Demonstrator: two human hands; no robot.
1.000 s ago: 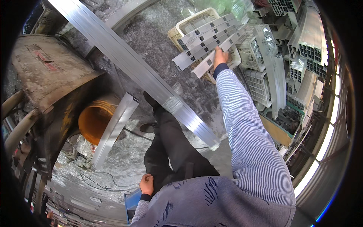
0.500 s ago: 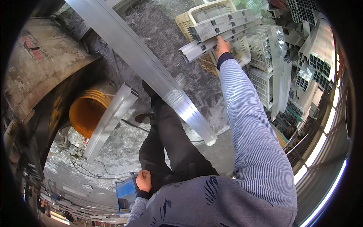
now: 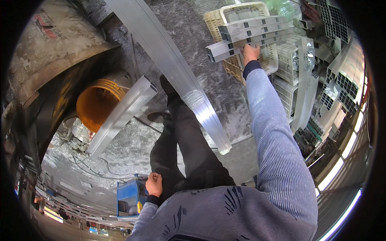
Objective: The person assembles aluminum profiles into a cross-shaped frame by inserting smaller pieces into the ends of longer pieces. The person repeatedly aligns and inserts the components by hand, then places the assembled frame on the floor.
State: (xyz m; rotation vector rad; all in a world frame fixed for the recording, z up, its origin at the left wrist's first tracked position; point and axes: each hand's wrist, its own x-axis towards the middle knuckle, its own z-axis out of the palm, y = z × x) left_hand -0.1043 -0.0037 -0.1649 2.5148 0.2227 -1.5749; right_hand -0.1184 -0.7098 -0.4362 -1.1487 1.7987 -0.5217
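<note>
Several short silver aluminium profiles (image 3: 255, 27) with square cut-outs lie side by side across a cream plastic crate (image 3: 243, 6) at the upper right. My right arm is stretched far out to them. My right hand (image 3: 250, 52) is closed on the nearest aluminium profile (image 3: 220, 52), whose left end sticks out past the others; its fingertips are partly hidden. Down by my left thigh, my left hand (image 3: 154, 184) rests with curled fingers. Whether anything small is inside it cannot be seen.
A long aluminium profile (image 3: 161, 52) slants across in front of my legs. Left of it, a shorter profile (image 3: 122, 116) leans by an orange bucket (image 3: 89, 102). White crates (image 3: 287, 60) and bundled square tubes (image 3: 341, 78) stand right. A blue box (image 3: 128, 193) sits near my left hand.
The view has shifted, so the scene sits further right. The nearest profile under my right hand now lies closer against the others. My left hand stays curled at my thigh.
</note>
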